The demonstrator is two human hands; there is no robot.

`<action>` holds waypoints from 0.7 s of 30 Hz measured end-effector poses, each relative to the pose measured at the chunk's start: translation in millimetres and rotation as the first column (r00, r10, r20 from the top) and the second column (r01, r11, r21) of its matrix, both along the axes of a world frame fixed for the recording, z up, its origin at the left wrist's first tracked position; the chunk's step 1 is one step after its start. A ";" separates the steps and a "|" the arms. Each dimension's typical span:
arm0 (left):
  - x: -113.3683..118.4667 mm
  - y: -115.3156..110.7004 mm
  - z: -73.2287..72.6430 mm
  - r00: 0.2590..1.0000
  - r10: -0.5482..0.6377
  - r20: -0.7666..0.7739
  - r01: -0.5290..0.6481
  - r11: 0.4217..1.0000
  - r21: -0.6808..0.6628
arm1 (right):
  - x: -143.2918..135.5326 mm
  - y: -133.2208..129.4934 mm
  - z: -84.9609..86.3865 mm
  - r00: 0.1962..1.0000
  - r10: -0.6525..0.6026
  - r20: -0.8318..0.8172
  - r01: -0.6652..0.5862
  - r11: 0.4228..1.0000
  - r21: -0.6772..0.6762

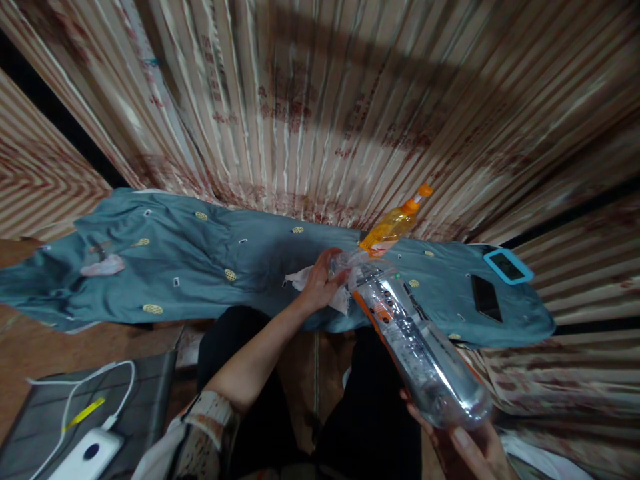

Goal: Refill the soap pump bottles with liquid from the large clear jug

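Observation:
A large clear plastic bottle (420,347) with an orange-marked label is tilted across the view, its neck toward the upper left and its base at the lower right. My left hand (323,280) is closed round the neck end, with a white tissue (341,300) beneath it. Under the base, my right hand (465,447) holds the bottle with its thumb showing. Just behind the bottle's neck stands a yellow-orange pump bottle (390,230) on the cloth-covered table (265,257).
A black phone (486,298) and a blue-framed device (509,266) lie at the table's right end. Crumpled plastic (103,265) is at the left. A white power bank (87,457) with a cable rests on a dark seat (150,380). Pleated curtains (320,120) hang behind the table.

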State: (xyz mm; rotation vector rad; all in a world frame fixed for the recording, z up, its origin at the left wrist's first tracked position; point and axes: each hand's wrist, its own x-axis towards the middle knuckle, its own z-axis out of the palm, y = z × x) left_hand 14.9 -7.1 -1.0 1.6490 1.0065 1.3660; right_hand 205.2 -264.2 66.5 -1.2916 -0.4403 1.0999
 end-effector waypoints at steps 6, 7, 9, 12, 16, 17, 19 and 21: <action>0.0 -1.6 -0.9 1.000 -0.011 0.017 0.012 0.999 -0.030 | -7.8 5.5 11.2 0.997 -0.029 -0.070 0.031 0.999 0.029; -0.1 -2.0 -0.3 1.000 -0.010 0.020 0.011 0.999 -0.035 | -7.7 6.3 11.5 0.995 -0.036 -0.088 0.039 0.999 0.027; -0.4 -2.6 1.0 1.000 -0.006 0.025 0.007 0.999 -0.038 | -6.1 6.9 10.4 0.992 -0.060 -0.113 0.062 0.998 0.011; -0.7 -2.7 1.9 1.000 -0.010 0.015 0.010 1.000 -0.027 | -2.3 5.2 5.5 0.987 -0.098 -0.126 0.100 0.995 0.007; -0.4 -1.5 -1.4 1.000 -0.010 -0.008 0.010 1.000 -0.012 | 1.8 0.2 -3.1 0.998 -0.050 -0.044 0.051 0.998 0.034; -0.4 -1.2 -2.6 1.000 -0.008 -0.011 0.008 1.000 -0.011 | 2.3 -0.6 -4.7 0.999 -0.042 -0.021 0.043 0.998 0.042; -0.4 -0.6 -4.6 1.000 -0.010 -0.018 0.010 1.000 -0.006 | 2.6 -1.0 -6.0 0.999 -0.039 -0.009 0.040 0.998 0.056; -0.5 -0.2 -5.5 1.000 -0.016 -0.023 0.016 1.000 0.002 | 1.8 -0.4 -4.6 0.999 -0.042 -0.030 0.043 0.998 0.056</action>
